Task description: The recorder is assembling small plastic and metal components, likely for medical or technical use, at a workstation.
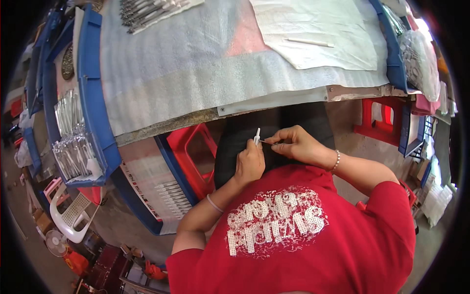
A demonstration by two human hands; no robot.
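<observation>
My left hand (pixel 250 160) is closed around a slim white pen-like piece (pixel 257 134), whose narrow tip points up above the fingers. Between the thumb and fingers of my right hand (pixel 297 145) is a thin rod (pixel 267 142), too small to tell its kind. The rod's end reaches the white piece or lies right beside it; I cannot tell whether they touch. Both hands are held over my lap, just below the worktable's front edge. The lower part of the white piece is hidden in my left fist.
The worktable (pixel 171 78) has a pale foam cover. On it lie a white cloth (pixel 318 29) with one white pen-like stick (pixel 308 43), and a pile of silvery pen-like pieces (pixel 147 11). Blue trays (pixel 93 83) flank it. Red stools (pixel 188 152) stand below.
</observation>
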